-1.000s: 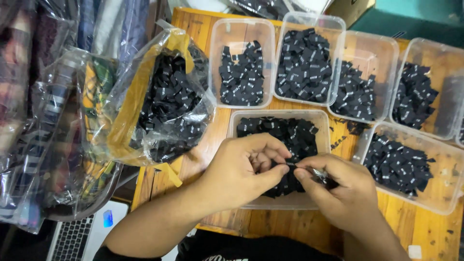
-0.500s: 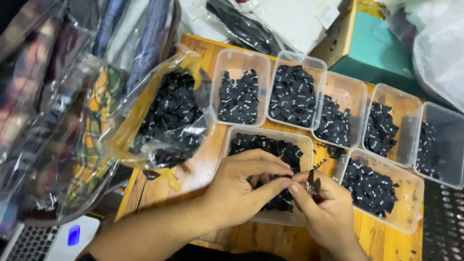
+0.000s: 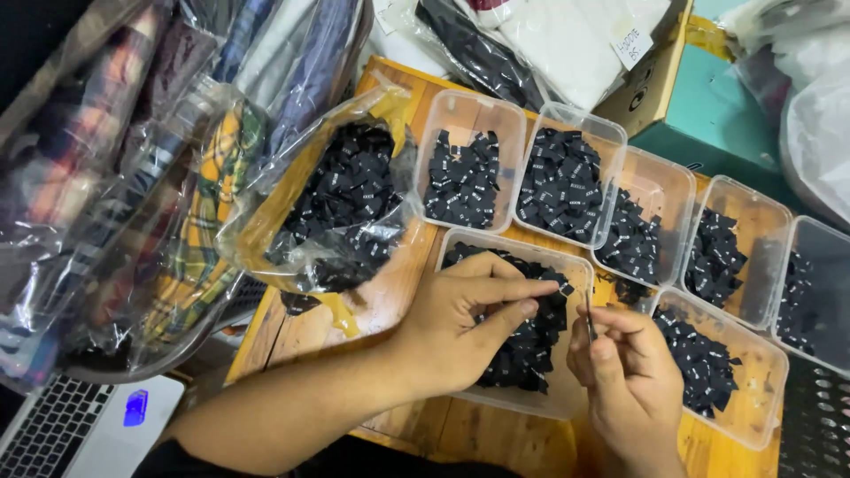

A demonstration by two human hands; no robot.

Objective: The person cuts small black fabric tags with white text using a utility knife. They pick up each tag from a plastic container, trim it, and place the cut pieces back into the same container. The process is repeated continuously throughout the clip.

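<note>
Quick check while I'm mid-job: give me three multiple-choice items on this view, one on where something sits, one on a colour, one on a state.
1. Where is the clear bag of labels?
A. Left of the tubs
B. Inside a tub
C. On the laptop

2. What colour are the small labels in the tubs?
A. White
B. Black
C. Red

3. What is the left hand doing?
A. Lying flat on the wooden table
B. Pinching one label over the near tub
C. Holding the bag shut

Answers:
1 A, the bag lies on the wooden table left of the row of tubs.
2 B, every tub holds black pieces.
3 B, thumb and forefinger close on a label above the near tub, while the right hand holds a thin metal tool.
</note>
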